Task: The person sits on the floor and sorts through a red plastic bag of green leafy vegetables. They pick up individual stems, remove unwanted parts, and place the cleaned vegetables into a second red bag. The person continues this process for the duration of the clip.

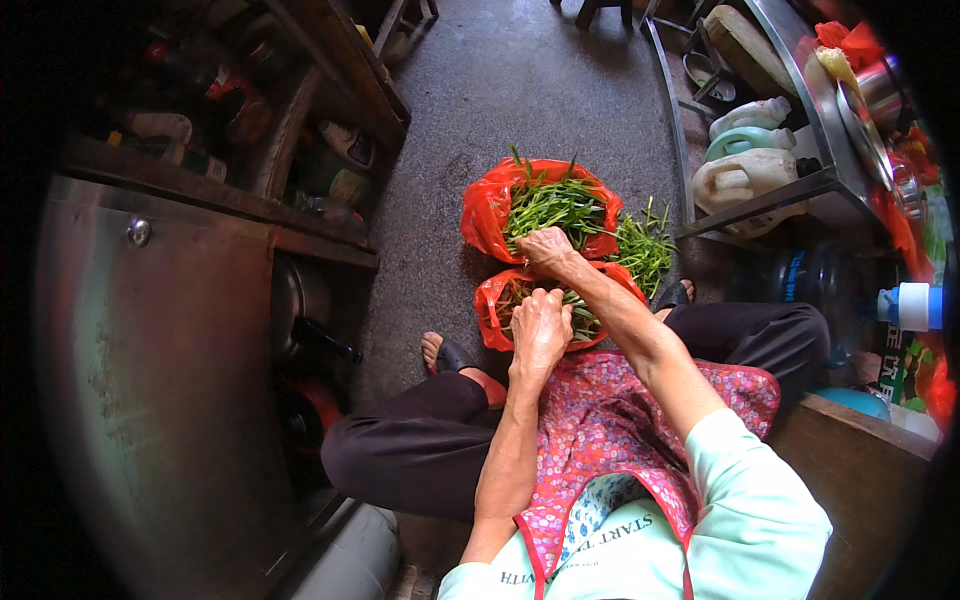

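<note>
My left hand (538, 324), its fingers curled, is over the nearer red plastic bag (489, 309). That bag holds green stalks (585, 321) and reddish-brown plant scraps (512, 294). Farther out, my right hand (547, 247) is bent down at the near left side of a second red plastic bag (480, 211), against its leafy green stalks (559, 206). The undersides of both hands are hidden, so whatever lies between the fingers does not show. Loose cut green stalks (646, 251) lie in a pile on the floor, right of the bags.
A speckled dark floor (517, 90) runs ahead between shelving and a metal-framed rack (679, 150). Plastic jugs (742, 180) stand in the rack. At left are a metal cabinet panel (165, 360) and a pot (300, 300). A large water bottle (795, 277) stands by my right knee.
</note>
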Available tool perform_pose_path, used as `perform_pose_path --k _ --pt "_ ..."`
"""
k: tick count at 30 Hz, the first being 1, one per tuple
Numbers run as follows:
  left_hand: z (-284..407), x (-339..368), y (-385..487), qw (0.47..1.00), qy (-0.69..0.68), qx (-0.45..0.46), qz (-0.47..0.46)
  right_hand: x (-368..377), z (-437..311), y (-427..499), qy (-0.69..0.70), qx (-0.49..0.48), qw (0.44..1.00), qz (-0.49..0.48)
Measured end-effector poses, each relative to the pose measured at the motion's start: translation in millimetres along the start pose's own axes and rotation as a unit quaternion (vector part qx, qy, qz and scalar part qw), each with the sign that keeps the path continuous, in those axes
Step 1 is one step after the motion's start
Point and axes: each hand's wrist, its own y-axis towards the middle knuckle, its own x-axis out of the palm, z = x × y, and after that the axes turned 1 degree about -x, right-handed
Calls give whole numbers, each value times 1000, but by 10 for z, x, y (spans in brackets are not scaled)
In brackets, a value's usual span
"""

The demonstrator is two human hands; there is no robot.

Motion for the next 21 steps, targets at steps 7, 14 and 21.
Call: perform_pose_path --k 7,14,21 --pt "-9 20 25 1000 -8 21 11 -47 -57 -2 11 51 998 29" --pt "-35 9 42 1000 -19 1 2 -765 -221 -355 106 97 943 299" --pt "53 -82 73 999 -30 -39 5 -813 -177 -734 183 158 862 445"
